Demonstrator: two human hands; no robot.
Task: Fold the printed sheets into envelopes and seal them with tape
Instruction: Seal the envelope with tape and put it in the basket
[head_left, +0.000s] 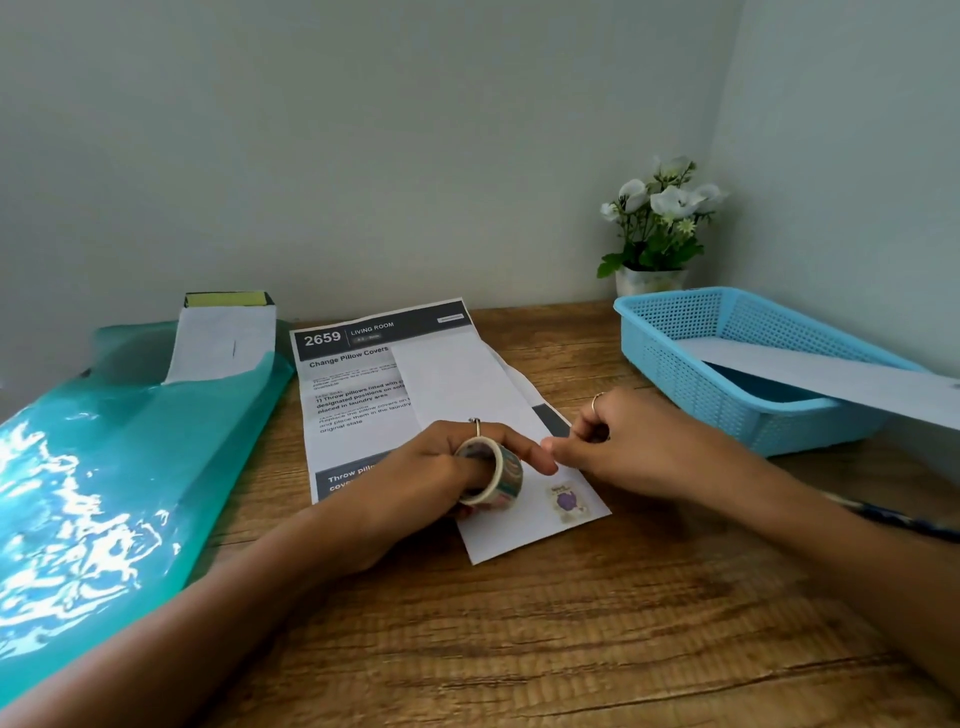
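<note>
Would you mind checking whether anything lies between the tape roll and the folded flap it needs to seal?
Nothing visible does. The left hand holds the tape roll directly over the folded sheet, with the right hand pinching beside it.

Front table (519, 649) edge: bare wood, free passage | left edge: teal plastic folder (104, 493) | right rear corner: blue basket (691, 353), flower pot (649, 280) (both obstructing).

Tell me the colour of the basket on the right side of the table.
The basket is light blue perforated plastic, seen clearly in the head view.
</note>
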